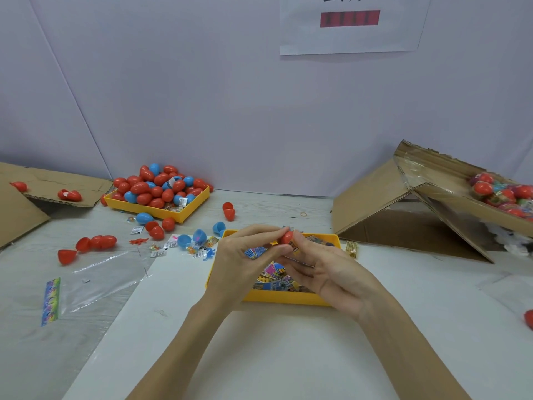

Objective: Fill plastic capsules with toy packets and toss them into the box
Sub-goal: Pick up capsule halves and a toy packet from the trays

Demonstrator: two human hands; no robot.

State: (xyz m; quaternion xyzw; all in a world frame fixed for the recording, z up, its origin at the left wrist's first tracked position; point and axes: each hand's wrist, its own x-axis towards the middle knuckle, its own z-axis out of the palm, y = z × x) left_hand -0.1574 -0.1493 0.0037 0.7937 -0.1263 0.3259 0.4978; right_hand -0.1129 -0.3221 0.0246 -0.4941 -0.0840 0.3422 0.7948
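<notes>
**Red capsule pinched over the packet tray**

At the far left of the frame lies a flattened cardboard sheet [43,183]; just right of it, a yellow tray of capsules [157,209] heaped red and blue. Loose shells and packets scatter lower down. At centre my left hand [245,261] and right hand [323,269] both pinch one red capsule [287,237], hiding much of the packet tray [285,297] beneath. At right the tilted box [432,197] holds filled capsules.

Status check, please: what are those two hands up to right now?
Left hand and right hand both pinching one red plastic capsule. Held over yellow plastic tray of toy packets. Nothing in the way.
</notes>
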